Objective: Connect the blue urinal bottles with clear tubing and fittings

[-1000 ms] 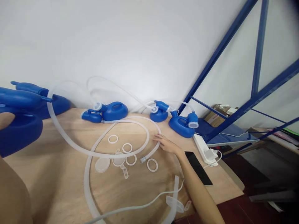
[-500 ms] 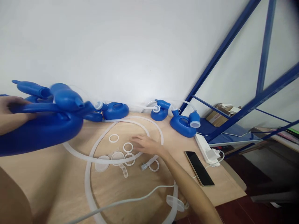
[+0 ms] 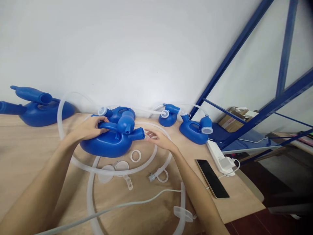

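Handle [image 3: 111, 126]: my left hand [image 3: 91, 127] is closed around it, fingers wrapped over the top of the blue bottle [image 3: 105, 147].
Bottle: I have it over the middle of the table [image 3: 31, 156], neck [image 3: 137, 133] pointing right; whether the base touches down, I can't tell from here.
Cup [image 3: 126, 122]: blue, against the front end of the handle, narrow tip toward me.
Right hand [image 3: 158, 138]: fingers curved, just beside the neck's mouth; something pale shows at the fingertips, and I can't tell whether they grip it.
Lids [image 3: 121, 168]: two, clear, side by side below the bottle, near a strap [image 3: 128, 182].
Rings [image 3: 136, 156]: one near the lids, another by the hose's metal-looking end.
Hose [image 3: 90, 199]: translucent, looped widely across the table, passing behind the bottle.
Cord [image 3: 137, 203]: white, slanting across my foreground.
Other bottles [image 3: 194, 132]: one behind mine, one far left, two at right, along the wall.
Phone [image 3: 212, 179]: flat, beside the power strip [image 3: 216, 158].
Rack [image 3: 244, 49]: blue, beyond the table's right side.
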Demonstrator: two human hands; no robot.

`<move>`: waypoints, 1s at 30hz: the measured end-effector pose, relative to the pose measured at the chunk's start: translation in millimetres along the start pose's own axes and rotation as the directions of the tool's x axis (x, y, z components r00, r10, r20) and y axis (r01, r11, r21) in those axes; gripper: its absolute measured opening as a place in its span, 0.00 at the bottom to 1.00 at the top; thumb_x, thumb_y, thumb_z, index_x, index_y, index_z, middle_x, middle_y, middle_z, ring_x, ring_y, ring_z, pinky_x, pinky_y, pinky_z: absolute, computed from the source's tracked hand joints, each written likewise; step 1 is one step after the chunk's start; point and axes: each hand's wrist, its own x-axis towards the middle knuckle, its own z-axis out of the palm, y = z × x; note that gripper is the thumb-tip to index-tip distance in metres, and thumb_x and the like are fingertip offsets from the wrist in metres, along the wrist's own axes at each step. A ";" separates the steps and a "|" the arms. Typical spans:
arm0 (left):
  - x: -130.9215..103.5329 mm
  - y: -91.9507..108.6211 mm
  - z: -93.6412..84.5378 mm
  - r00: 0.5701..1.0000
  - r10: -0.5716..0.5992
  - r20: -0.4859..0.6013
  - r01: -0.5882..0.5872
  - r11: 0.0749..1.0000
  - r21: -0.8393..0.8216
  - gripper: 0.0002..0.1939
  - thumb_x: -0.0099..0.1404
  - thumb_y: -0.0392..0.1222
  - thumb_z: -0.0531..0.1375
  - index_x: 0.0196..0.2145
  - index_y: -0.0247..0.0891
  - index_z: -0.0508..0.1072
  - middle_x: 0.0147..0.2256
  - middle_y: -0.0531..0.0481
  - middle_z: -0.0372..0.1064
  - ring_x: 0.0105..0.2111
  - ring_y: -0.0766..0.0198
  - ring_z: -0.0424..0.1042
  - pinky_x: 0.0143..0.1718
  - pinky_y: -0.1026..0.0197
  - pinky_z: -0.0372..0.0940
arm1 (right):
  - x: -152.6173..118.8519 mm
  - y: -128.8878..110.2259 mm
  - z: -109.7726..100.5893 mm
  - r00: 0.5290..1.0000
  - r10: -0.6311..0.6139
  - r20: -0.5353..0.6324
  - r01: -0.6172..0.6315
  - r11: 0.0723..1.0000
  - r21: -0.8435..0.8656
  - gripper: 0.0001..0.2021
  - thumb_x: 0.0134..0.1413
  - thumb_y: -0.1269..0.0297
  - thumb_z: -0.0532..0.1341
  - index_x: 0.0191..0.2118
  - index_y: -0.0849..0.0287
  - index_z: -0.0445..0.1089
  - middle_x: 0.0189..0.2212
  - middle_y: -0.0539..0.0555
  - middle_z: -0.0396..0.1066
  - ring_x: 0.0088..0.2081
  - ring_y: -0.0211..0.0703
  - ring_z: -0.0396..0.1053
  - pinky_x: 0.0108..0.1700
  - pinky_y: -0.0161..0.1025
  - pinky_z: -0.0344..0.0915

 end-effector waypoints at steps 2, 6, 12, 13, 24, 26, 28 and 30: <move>-0.5 3.3 0.4 1.000 0.014 -0.014 -0.014 0.999 0.032 0.19 0.58 0.53 0.57 0.41 0.39 0.75 0.39 0.46 0.78 0.39 0.52 0.73 0.43 0.54 0.64 | 0.6 -7.6 -3.7 0.987 -0.020 -0.156 0.046 0.985 0.165 0.31 0.65 0.46 0.62 0.69 0.52 0.64 0.56 0.57 0.72 0.54 0.48 0.74 0.60 0.49 0.72; -4.8 17.1 -1.9 0.997 0.025 -0.075 -0.019 0.996 0.083 0.17 0.58 0.53 0.55 0.37 0.38 0.72 0.34 0.46 0.74 0.36 0.52 0.71 0.39 0.55 0.60 | 1.2 -30.0 10.1 0.941 -0.169 -0.292 0.221 0.963 0.154 0.28 0.70 0.44 0.56 0.69 0.50 0.64 0.64 0.59 0.65 0.65 0.51 0.65 0.66 0.50 0.65; -13.0 23.5 -7.9 0.987 0.041 -0.154 -0.023 0.993 0.114 0.19 0.55 0.54 0.55 0.38 0.40 0.73 0.32 0.47 0.75 0.33 0.51 0.72 0.37 0.55 0.60 | -1.5 -40.4 28.3 0.902 -0.312 -0.299 0.329 0.944 0.008 0.26 0.71 0.43 0.52 0.66 0.52 0.62 0.62 0.61 0.65 0.65 0.53 0.64 0.68 0.55 0.63; -14.1 24.0 -8.3 0.986 0.042 -0.164 -0.024 0.993 0.111 0.20 0.54 0.54 0.55 0.38 0.40 0.74 0.34 0.47 0.76 0.34 0.50 0.73 0.38 0.55 0.60 | -2.1 -40.3 30.5 0.888 -0.339 -0.312 0.355 0.935 -0.005 0.27 0.71 0.43 0.53 0.66 0.53 0.60 0.62 0.62 0.65 0.65 0.54 0.65 0.68 0.56 0.62; -20.9 43.3 -3.3 0.969 0.056 -0.240 -0.049 0.998 0.035 0.18 0.52 0.52 0.54 0.35 0.41 0.73 0.35 0.47 0.77 0.34 0.51 0.73 0.36 0.56 0.60 | -12.8 -72.9 38.9 0.738 -0.445 -0.508 0.365 0.896 -0.254 0.24 0.67 0.58 0.63 0.65 0.51 0.62 0.58 0.60 0.68 0.60 0.52 0.68 0.63 0.54 0.68; -19.8 43.2 -2.0 0.969 0.064 -0.239 -0.063 0.998 0.012 0.18 0.52 0.52 0.55 0.35 0.40 0.74 0.35 0.46 0.78 0.35 0.51 0.74 0.36 0.56 0.61 | -14.1 -76.7 37.3 0.716 -0.451 -0.533 0.365 0.893 -0.265 0.22 0.65 0.60 0.65 0.62 0.52 0.64 0.56 0.60 0.69 0.59 0.51 0.69 0.61 0.53 0.69; -18.1 43.2 -0.6 0.970 0.065 -0.236 -0.067 0.998 -0.001 0.18 0.52 0.52 0.55 0.35 0.40 0.75 0.35 0.46 0.78 0.35 0.51 0.74 0.36 0.56 0.61 | -14.1 -77.8 37.0 0.713 -0.440 -0.546 0.352 0.898 -0.263 0.21 0.63 0.61 0.66 0.59 0.52 0.65 0.54 0.59 0.70 0.57 0.51 0.70 0.60 0.52 0.70; -16.3 43.5 0.8 0.971 0.061 -0.232 -0.062 0.998 -0.001 0.18 0.51 0.52 0.54 0.34 0.39 0.75 0.34 0.46 0.78 0.34 0.51 0.74 0.36 0.56 0.61 | -12.8 -76.5 38.1 0.705 -0.426 -0.567 0.343 0.905 -0.254 0.20 0.62 0.61 0.67 0.58 0.53 0.65 0.53 0.59 0.70 0.56 0.51 0.70 0.60 0.51 0.70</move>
